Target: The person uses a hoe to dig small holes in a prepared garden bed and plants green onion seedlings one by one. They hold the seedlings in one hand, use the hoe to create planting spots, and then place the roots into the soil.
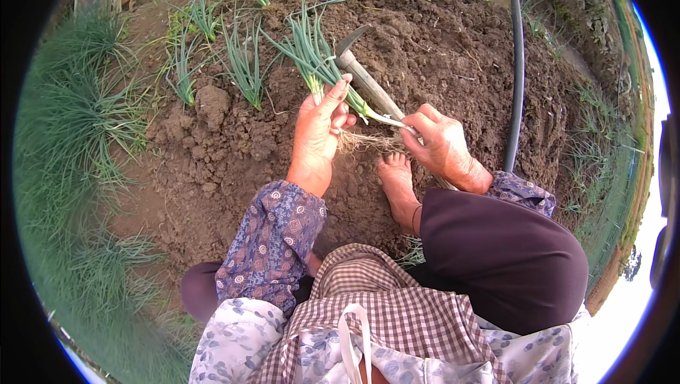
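Note:
My left hand (321, 126) is closed around a bunch of green onions (311, 55), whose leaves point up and away over the soil. Stringy pale roots (372, 141) hang between my two hands. With thumb and fingertips, my right hand (441, 140) pinches the white lower end of a green onion stalk (380, 116) that slants down from the bunch. Under the hands lies a hand hoe with a wooden handle (372, 82) and a curved metal blade (350, 40). Part of its handle is hidden behind my right hand.
Clods of brown soil (212, 142) surround me. Several onion clumps (245, 68) stand upright beyond my left hand, and dense green plants (106, 102) fill the left side. A black hose (515, 76) runs along the right. My bare foot (399, 182) rests below the hands.

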`<state>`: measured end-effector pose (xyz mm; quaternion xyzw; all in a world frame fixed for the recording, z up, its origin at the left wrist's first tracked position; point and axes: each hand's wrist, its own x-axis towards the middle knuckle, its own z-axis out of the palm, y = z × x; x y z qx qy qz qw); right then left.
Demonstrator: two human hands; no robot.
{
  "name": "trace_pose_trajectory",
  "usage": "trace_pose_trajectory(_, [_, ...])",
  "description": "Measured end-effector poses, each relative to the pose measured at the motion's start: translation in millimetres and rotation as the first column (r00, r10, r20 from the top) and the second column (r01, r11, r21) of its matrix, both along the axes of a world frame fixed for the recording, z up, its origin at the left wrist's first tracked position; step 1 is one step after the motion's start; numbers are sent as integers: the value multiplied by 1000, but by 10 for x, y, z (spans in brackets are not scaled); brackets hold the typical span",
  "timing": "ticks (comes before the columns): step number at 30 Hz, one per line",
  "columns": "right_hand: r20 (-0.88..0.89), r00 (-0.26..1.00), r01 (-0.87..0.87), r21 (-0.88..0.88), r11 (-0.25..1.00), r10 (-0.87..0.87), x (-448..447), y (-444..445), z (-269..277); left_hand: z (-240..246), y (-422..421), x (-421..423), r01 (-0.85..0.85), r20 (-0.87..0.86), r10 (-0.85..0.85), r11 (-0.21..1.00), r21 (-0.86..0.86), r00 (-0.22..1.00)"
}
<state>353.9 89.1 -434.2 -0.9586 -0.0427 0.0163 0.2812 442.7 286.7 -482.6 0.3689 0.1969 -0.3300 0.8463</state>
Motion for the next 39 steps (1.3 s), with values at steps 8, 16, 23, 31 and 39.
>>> trace_pose_trajectory(8, [-623,766,365,214,906,-162,-317,-86,-301,162,549,569,-296,361,206,931,215,909])
trace_pose_trajectory(16, [-628,752,448,260,855,-203,-537,-38,-305,203,467,736,-223,496,-162,747,627,853])
trace_pose_trajectory(23, [-558,783,441,190,877,-273,-738,-55,-234,216,446,924,-323,700,-232,760,564,675])
trace_pose_trajectory(31, [-584,770,498,299,814,-257,-816,-31,-238,-142,82,832,-147,627,-509,696,703,590])
trace_pose_trajectory(39, [-396,877,401,295,867,-272,-947,-181,-222,-344,-95,1002,-42,626,-587,712,701,513])
